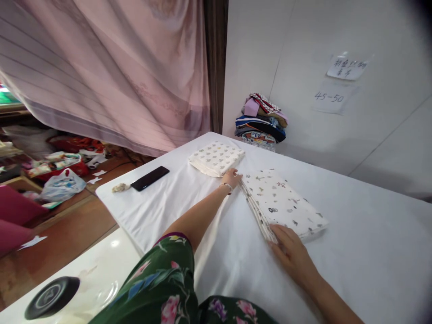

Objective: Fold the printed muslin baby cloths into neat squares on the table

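We take the folded printed stack point(283, 202) as our mark. Behind it we see a white wall point(303, 90) with two paper notes point(347, 67), and to the far left of it a pink curtain point(118, 81) hanging over a cluttered wooden floor point(77, 225). The stack lies on a white-covered table point(354, 252). Beyond it, against the wall, sits a pile of coloured clothes point(261, 121). Just left of the stack lies a smaller folded cloth point(216, 157), and farther left a black phone point(150, 178). We find the left hand point(231, 176) at the stack's far left corner and the right hand point(292, 252) at its near corner. The fingers of both are released, lying flat against the edges.
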A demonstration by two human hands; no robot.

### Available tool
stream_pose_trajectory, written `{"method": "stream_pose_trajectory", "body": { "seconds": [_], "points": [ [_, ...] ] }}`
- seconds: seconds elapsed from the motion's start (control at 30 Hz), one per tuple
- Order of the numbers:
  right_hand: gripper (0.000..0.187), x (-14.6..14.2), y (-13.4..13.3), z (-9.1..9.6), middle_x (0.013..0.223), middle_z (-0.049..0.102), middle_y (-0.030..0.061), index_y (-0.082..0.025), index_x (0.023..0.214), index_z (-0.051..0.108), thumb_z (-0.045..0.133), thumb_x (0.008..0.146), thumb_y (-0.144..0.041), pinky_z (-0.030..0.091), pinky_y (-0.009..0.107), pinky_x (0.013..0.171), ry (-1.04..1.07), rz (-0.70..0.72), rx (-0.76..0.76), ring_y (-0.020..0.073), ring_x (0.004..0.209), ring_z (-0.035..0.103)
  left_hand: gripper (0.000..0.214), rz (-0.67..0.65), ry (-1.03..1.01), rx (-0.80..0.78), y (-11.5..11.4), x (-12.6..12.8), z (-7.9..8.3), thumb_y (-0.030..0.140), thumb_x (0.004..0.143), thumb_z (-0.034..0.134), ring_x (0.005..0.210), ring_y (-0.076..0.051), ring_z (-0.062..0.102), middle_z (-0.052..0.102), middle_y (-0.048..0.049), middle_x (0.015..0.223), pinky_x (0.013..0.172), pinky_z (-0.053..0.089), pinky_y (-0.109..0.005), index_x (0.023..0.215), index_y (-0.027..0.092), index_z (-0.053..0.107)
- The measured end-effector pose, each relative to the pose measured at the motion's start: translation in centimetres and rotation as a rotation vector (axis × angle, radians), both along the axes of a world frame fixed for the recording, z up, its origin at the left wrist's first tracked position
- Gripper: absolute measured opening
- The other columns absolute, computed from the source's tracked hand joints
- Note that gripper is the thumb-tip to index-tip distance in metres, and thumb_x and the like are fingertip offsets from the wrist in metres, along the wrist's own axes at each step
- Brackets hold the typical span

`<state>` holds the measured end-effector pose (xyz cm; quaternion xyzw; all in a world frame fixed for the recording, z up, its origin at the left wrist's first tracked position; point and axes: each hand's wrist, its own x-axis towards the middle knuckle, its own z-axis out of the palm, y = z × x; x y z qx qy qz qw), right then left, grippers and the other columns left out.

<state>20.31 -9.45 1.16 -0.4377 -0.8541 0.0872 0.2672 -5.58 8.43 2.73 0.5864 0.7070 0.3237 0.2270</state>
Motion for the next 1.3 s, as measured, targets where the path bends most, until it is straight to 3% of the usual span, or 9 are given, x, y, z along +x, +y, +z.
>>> {"method": "stream_pose_trajectory", "body": {
  "seconds": [0.07, 0.17, 0.27, 0.33, 0.5, 0.87, 1.03, 1.3],
  "points": [
    [0.034, -0.1, 0.6, 1.0, 0.117, 0.055, 0.0097, -0.022, 0.116, 0.051, 0.044, 0.086, -0.035, 0.045, 0.038, 0.087, 0.065, -0.059, -0.052, 0.0233, 0.109, 0.05, 0.03, -0.071, 0.027, 0.061, -1.1, -0.1, 0.3, 0.028, 0.08, 0.054, 0.086, -0.014, 0.057, 0.058, -0.0037, 0.108, 0.084, 0.044, -0.027, 0.109, 0.02, 0.055],
    [0.029, -0.9, 1.9, 2.8, 0.109, 0.058, 0.0085, -0.022, 0.105, 0.056, 0.041, 0.086, -0.039, 0.047, 0.036, 0.078, 0.083, -0.146, -0.137, 0.0226, 0.101, 0.053, 0.029, -0.344, 0.152, 0.197, -3.0, 0.1, 0.5, 0.018, 0.08, 0.052, 0.092, -0.014, 0.055, 0.056, -0.0022, 0.113, 0.087, 0.043, -0.027, 0.107, 0.024, 0.059],
    [0.025, -2.4, 3.2, 4.1, 0.093, 0.061, 0.0048, -0.022, 0.097, 0.057, 0.041, 0.085, -0.038, 0.044, 0.03, 0.069, -0.008, -0.22, -0.209, 0.0194, 0.086, 0.056, 0.031, -0.625, 0.355, 0.331, -4.3, 0.4, 0.5, 0.011, 0.08, 0.049, 0.106, -0.018, 0.049, 0.056, -0.0035, 0.115, 0.091, 0.041, -0.031, 0.105, 0.023, 0.061],
    [0.022, -3.4, 3.8, 4.4, 0.084, 0.06, 0.0024, -0.022, 0.09, 0.057, 0.042, 0.084, -0.037, 0.039, 0.027, 0.062, -0.106, -0.254, -0.238, 0.017, 0.077, 0.055, 0.03, -0.695, 0.437, 0.335, -4.6, 0.5, 0.5, 0.009, 0.079, 0.049, 0.109, -0.019, 0.046, 0.058, -0.0036, 0.113, 0.091, 0.041, -0.032, 0.102, 0.023, 0.063],
    [0.019, -4.4, 4.2, 3.9, 0.079, 0.058, 0.0001, -0.02, 0.076, 0.052, 0.043, 0.084, -0.034, 0.029, 0.024, 0.056, -0.258, -0.277, -0.257, 0.0134, 0.071, 0.052, 0.027, -0.725, 0.509, 0.322, -4.2, 0.8, 0.5, 0.012, 0.08, 0.049, 0.106, -0.019, 0.048, 0.061, -0.0041, 0.108, 0.089, 0.042, -0.032, 0.1, 0.023, 0.064],
    [0.019, -4.7, 4.2, 3.6, 0.08, 0.058, 0.0017, -0.019, 0.074, 0.051, 0.04, 0.085, -0.03, 0.025, 0.024, 0.055, -0.379, -0.307, -0.214, 0.0126, 0.066, 0.05, 0.027, -0.793, 0.547, 0.351, -3.1, 1.1, -0.1, 0.015, 0.085, 0.043, 0.105, -0.019, 0.047, 0.061, -0.0066, 0.105, 0.086, 0.042, -0.032, 0.099, 0.022, 0.065],
    [0.02, -4.3, 4.7, 4.0, 0.074, 0.06, 0.0012, -0.019, 0.073, 0.054, 0.038, 0.085, -0.023, 0.026, 0.024, 0.057, -0.319, -0.304, -0.275, 0.0133, 0.068, 0.051, 0.026, -0.813, 0.568, 0.335, -2.8, 1.2, 0.0, 0.014, 0.084, 0.043, 0.104, -0.019, 0.047, 0.061, -0.0061, 0.103, 0.086, 0.042, -0.033, 0.097, 0.022, 0.064],
    [0.021, -5.0, 4.3, 4.1, 0.082, 0.06, 0.0025, -0.02, 0.076, 0.051, 0.038, 0.086, -0.033, 0.023, 0.025, 0.053, -0.411, -0.331, -0.266, 0.0142, 0.066, 0.052, 0.026, -0.825, 0.577, 0.332, -2.7, 1.3, -0.1, 0.011, 0.085, 0.041, 0.107, -0.018, 0.047, 0.059, -0.0054, 0.108, 0.085, 0.042, -0.029, 0.096, 0.02, 0.062]
  ]
}}
